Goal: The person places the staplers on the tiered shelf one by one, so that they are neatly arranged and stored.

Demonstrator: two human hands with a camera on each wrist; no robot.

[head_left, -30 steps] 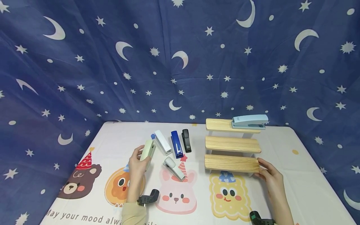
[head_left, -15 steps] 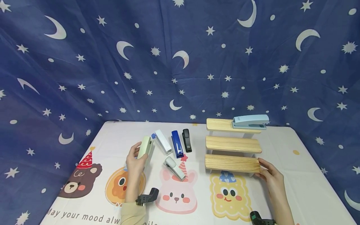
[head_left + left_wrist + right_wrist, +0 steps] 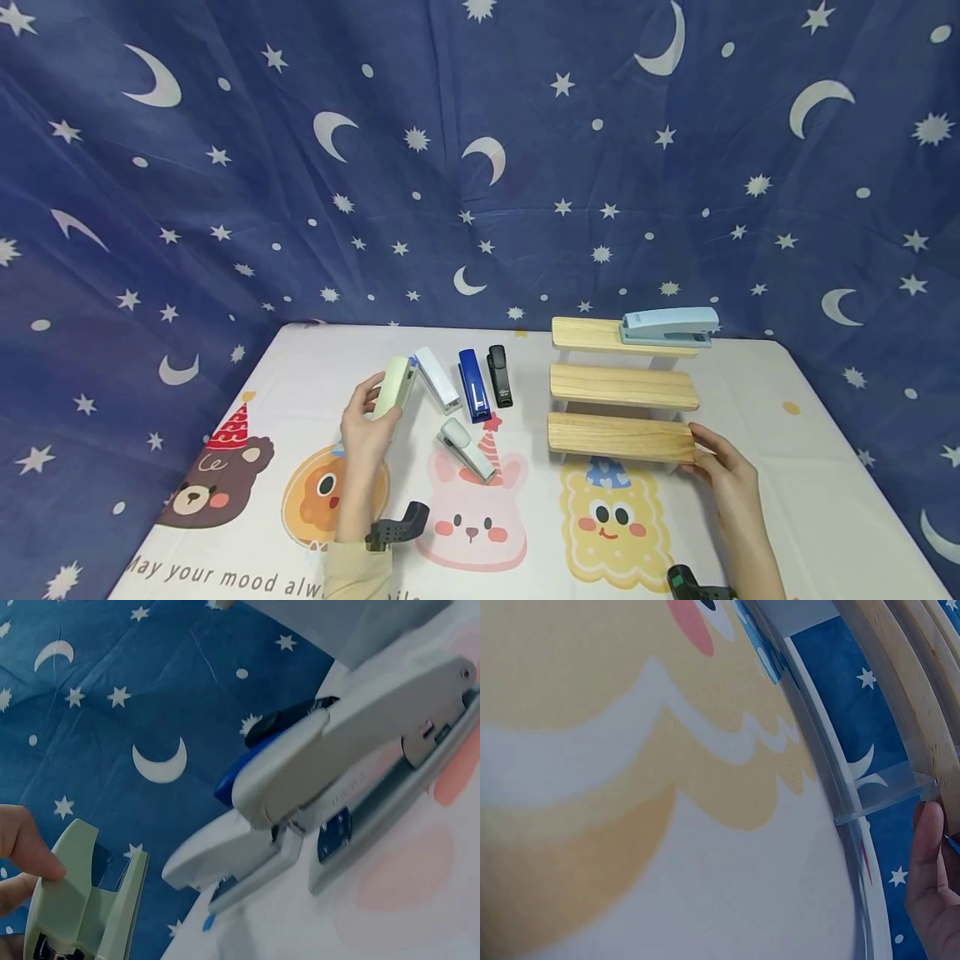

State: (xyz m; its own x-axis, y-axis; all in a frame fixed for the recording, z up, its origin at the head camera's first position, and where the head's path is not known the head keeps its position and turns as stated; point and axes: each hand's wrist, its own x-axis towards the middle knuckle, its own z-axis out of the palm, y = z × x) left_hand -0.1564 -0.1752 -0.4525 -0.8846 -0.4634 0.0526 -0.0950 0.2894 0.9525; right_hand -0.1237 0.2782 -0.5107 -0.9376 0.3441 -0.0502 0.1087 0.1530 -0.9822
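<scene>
My left hand [image 3: 366, 427] holds a pale green stapler [image 3: 393, 388] between thumb and fingers, left of the other staplers. In the left wrist view that green stapler [image 3: 79, 889] is tilted up beside my fingers [image 3: 30, 844]. With its thumb and fingers, my right hand [image 3: 726, 471] grips the right end of the lowest board on a three-step wooden rack [image 3: 621, 435]. The right wrist view has the thumb [image 3: 928, 844] against the wooden board [image 3: 919, 697], beside a clear support. A light blue stapler [image 3: 667, 325] lies on the rack's top board.
Between my hands lie a white stapler [image 3: 437, 380], a dark blue stapler [image 3: 474, 385], a black stapler [image 3: 499, 377] and a light grey stapler [image 3: 467, 450]. They rest on a cartoon-printed tablecloth [image 3: 480, 533]. A starry blue curtain [image 3: 375, 183] hangs behind the table.
My left hand, with the green stapler, has shifted left and then back to the right, a little farther from me. My right hand has stayed at the rack.
</scene>
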